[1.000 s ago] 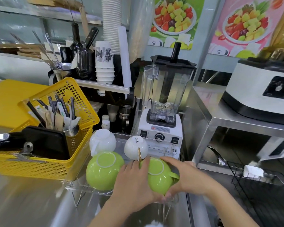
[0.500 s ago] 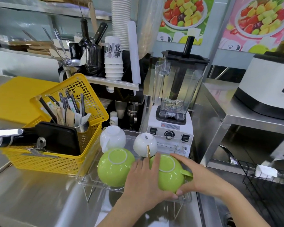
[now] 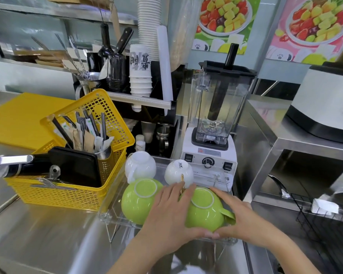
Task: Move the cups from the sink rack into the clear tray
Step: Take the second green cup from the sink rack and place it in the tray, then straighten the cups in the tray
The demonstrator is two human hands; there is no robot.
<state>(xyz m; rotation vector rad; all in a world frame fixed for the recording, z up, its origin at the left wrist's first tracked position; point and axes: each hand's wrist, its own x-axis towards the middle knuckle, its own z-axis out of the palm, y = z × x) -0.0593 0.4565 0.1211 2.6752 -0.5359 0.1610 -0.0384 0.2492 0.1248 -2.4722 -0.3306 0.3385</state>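
Note:
A clear tray (image 3: 111, 194) on wire legs spans the sink and holds upside-down cups. Two white cups stand at its back: one at the left (image 3: 140, 165), one at the right (image 3: 177, 171) with a gold handle. A green cup (image 3: 137, 202) sits front left. A second green cup (image 3: 203, 210), handle pointing right, is at the front right between both hands. My left hand (image 3: 166, 216) wraps its left side and my right hand (image 3: 240, 220) cups its right side under the handle. A black wire sink rack (image 3: 325, 228) lies at the right.
A yellow basket (image 3: 67, 192) with cutlery and a black pan stands left of the tray. A blender (image 3: 212, 123) stands right behind it. A steel shelf (image 3: 285, 143) carries a white appliance (image 3: 325, 107). A white cloth (image 3: 323, 206) lies on the rack.
The view has shifted so everything sits more to the right. Both hands stay around the green cup, with the fingers settling lower around its rim in the tray.

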